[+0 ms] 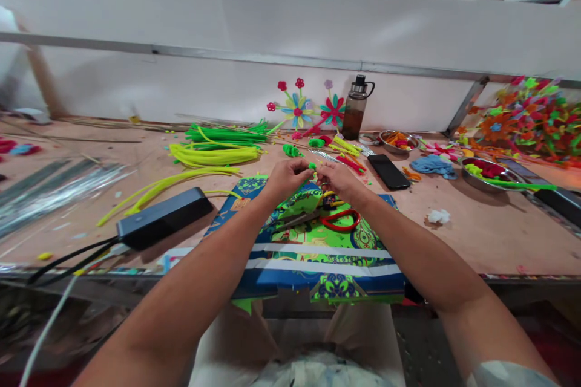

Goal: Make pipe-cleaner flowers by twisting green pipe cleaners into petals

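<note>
the green piece point(312, 166) has an indistinct long axis.

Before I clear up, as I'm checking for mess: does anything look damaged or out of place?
Yes: the front edge of the patterned board looks ragged, with a green flap hanging down, possibly torn. A crumpled white scrap lies apart on the bench, nearer the person than the blue cloth.

Board point(281, 284) at near edge of table point(476, 242); scissors point(323, 221) on board. Left hand point(287, 180) and right hand point(341, 182) behind scissors, craft piece point(312, 166) between fingertips. Cabled box point(166, 217) left of board, pipe-cleaner bundle point(213, 155) behind box. Bottle point(354, 115) at table's back, craft flowers point(297, 112) left of it. Phone point(388, 171) right of hands; cloth point(433, 166), then bowl point(476, 182), farther right. Flower heap point(531, 118) behind bowl, far right.
</note>
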The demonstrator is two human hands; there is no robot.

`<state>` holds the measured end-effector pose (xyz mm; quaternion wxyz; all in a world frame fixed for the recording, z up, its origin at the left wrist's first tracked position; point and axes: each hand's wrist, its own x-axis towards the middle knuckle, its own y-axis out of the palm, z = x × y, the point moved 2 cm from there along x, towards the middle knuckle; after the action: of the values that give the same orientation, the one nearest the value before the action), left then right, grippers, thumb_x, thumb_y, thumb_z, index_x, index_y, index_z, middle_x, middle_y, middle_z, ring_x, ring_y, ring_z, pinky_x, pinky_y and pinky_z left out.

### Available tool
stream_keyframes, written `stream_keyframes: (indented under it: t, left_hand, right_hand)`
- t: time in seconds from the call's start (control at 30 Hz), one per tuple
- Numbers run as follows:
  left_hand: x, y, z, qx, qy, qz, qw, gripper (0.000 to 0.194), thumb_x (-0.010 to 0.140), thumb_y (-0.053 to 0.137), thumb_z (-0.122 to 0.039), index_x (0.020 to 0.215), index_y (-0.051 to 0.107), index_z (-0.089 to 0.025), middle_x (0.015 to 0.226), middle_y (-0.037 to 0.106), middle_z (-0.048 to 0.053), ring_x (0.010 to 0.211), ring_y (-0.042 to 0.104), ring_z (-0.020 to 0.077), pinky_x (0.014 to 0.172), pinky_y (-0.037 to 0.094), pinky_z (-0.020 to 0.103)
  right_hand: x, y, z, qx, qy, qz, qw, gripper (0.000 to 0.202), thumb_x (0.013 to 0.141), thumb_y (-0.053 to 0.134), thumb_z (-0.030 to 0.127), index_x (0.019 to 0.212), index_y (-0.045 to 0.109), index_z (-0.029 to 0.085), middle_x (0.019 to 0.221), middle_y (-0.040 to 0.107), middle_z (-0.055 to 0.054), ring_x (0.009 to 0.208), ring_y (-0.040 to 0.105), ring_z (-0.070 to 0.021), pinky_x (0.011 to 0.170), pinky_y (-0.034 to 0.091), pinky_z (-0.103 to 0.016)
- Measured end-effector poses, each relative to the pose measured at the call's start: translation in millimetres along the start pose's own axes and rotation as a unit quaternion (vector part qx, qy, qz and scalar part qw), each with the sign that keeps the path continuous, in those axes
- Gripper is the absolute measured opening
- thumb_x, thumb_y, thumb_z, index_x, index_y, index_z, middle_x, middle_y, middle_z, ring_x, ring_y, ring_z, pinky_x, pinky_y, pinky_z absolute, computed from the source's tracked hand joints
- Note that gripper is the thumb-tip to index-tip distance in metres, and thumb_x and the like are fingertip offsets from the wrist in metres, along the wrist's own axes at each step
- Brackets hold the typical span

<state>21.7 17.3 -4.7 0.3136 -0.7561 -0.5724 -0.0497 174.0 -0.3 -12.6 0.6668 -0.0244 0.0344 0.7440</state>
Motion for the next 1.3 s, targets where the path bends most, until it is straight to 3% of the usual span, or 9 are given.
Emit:
stream_keyframes:
  t: [0.17, 0.27, 0.37, 0.47, 0.63, 0.83, 0.97, 1.1, 1.3]
  left_hand:
    - [1, -1.3, 1, -0.147, -0.094, -0.011, 0.985, 0.019, 0.069, 0.070, -0.032, 0.064, 0.063, -0.015, 0.061, 0.063, 0.002, 0.054, 0.052, 0.0114, 0.057, 0.040, 0.025]
    - [1, -0.7, 0, -0.204, -0.110, -0.021, 0.973, 0.020, 0.065, 0.073, -0.032, 0.064, 0.061, -0.015, 0.059, 0.063, 0.002, 0.053, 0.053, 0.0113, 0.056, 0.041, 0.024]
    - [1, -0.2, -2, -0.225, -0.112, -0.012, 0.968, 0.024, 0.065, 0.075, -0.035, 0.067, 0.063, -0.015, 0.062, 0.066, 0.004, 0.056, 0.055, 0.0122, 0.054, 0.039, 0.024]
    - [1, -1.4, -4, -0.218, -0.110, -0.004, 0.970, 0.026, 0.066, 0.076, -0.037, 0.072, 0.064, -0.014, 0.072, 0.071, 0.007, 0.056, 0.056, 0.0116, 0.048, 0.034, 0.022]
    - [0, 0.6, -1, -0.266, -0.150, 0.021, 0.952, 0.034, 0.064, 0.079, -0.039, 0.077, 0.058, -0.016, 0.086, 0.073, 0.009, 0.068, 0.065, 0.0163, 0.044, 0.035, 0.019]
    - [3, 0.8, 5, -0.315, -0.181, 0.015, 0.931, 0.035, 0.063, 0.082, -0.037, 0.076, 0.057, -0.016, 0.073, 0.068, 0.004, 0.061, 0.062, 0.0120, 0.052, 0.046, 0.021]
    - [4, -2.1, 7, -0.357, -0.190, 0.000, 0.914, 0.035, 0.059, 0.084, -0.035, 0.077, 0.064, -0.013, 0.065, 0.062, 0.001, 0.052, 0.052, 0.0066, 0.046, 0.038, 0.018]
    - [4, -3.1, 7, -0.391, -0.189, -0.010, 0.901, 0.040, 0.054, 0.087, -0.031, 0.084, 0.069, -0.013, 0.067, 0.061, 0.001, 0.054, 0.049, 0.0056, 0.045, 0.035, 0.017]
    - [7, -6.6, 7, -0.411, -0.193, -0.048, 0.890, 0.035, 0.054, 0.086, -0.031, 0.077, 0.067, -0.012, 0.072, 0.065, 0.004, 0.054, 0.050, 0.0051, 0.045, 0.034, 0.017]
  right_hand:
    - [-5, -52, 26, -0.205, -0.103, -0.098, 0.968, 0.014, 0.081, 0.054, 0.031, 0.076, 0.056, 0.018, 0.067, 0.059, 0.000, 0.059, 0.053, -0.0117, 0.056, 0.040, -0.023]
    - [-17, -116, 39, -0.407, -0.171, -0.212, 0.872, 0.013, 0.080, 0.052, 0.024, 0.078, 0.063, 0.016, 0.077, 0.066, -0.004, 0.070, 0.056, -0.0152, 0.067, 0.041, -0.027]
    - [-33, -187, 37, -0.525, -0.108, -0.342, 0.772, 0.019, 0.081, 0.051, 0.021, 0.084, 0.068, 0.014, 0.085, 0.069, -0.010, 0.077, 0.059, -0.0190, 0.071, 0.041, -0.030]
    - [-45, -239, 22, -0.602, -0.002, -0.346, 0.720, 0.020, 0.080, 0.054, 0.020, 0.085, 0.071, 0.013, 0.085, 0.070, -0.013, 0.077, 0.061, -0.0213, 0.068, 0.041, -0.030]
    - [-52, -265, -9, -0.614, 0.095, -0.288, 0.729, 0.014, 0.078, 0.059, 0.019, 0.078, 0.072, 0.015, 0.068, 0.066, -0.009, 0.067, 0.059, -0.0214, 0.064, 0.040, -0.031]
    - [-46, -252, 1, -0.544, 0.026, -0.351, 0.761, 0.015, 0.073, 0.061, 0.014, 0.059, 0.061, 0.016, 0.056, 0.054, -0.004, 0.060, 0.052, -0.0170, 0.063, 0.038, -0.031]
    - [-26, -210, 24, -0.452, -0.040, -0.343, 0.822, 0.010, 0.076, 0.061, 0.020, 0.066, 0.060, 0.017, 0.063, 0.057, -0.001, 0.059, 0.051, -0.0128, 0.060, 0.039, -0.027]
    - [1, -122, 36, -0.176, -0.098, -0.174, 0.964, 0.015, 0.072, 0.069, 0.025, 0.075, 0.056, 0.018, 0.061, 0.055, 0.004, 0.050, 0.044, -0.0076, 0.051, 0.036, -0.021]
    - [12, -12, 35, -0.085, -0.117, 0.033, 0.989, 0.021, 0.069, 0.072, 0.033, 0.072, 0.056, 0.018, 0.055, 0.051, 0.005, 0.045, 0.037, -0.0059, 0.045, 0.027, -0.021]
